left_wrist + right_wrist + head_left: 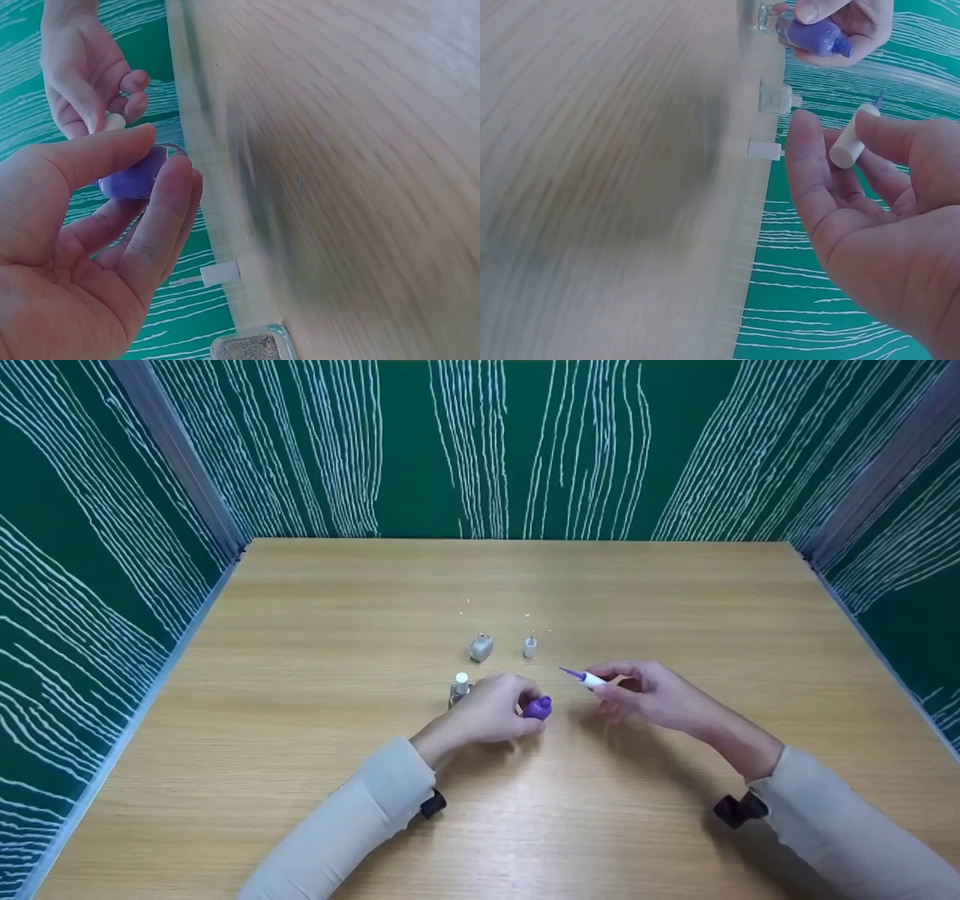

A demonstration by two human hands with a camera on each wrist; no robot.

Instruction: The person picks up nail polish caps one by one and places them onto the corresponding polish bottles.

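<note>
My left hand (495, 709) pinches a small bottle of purple nail polish (538, 708), its neck uncapped and tilted toward the right. In the left wrist view the thumb and fingertips press on the purple bottle (135, 176). My right hand (649, 694) holds the white nail polish cap (593, 680) between thumb and fingers. A purple-coated brush points from that cap toward the upper left, apart from the bottle. The right wrist view shows the white cap (847, 142) at close range, with the purple bottle (810, 36) held beyond it.
A capped bottle (460, 688) with a white top stands just behind the left hand, partly hidden. Farther back are an open clear bottle (481, 647) and a white brush cap (530, 646) standing brush up. Small white specks lie behind them. Green walls border the table.
</note>
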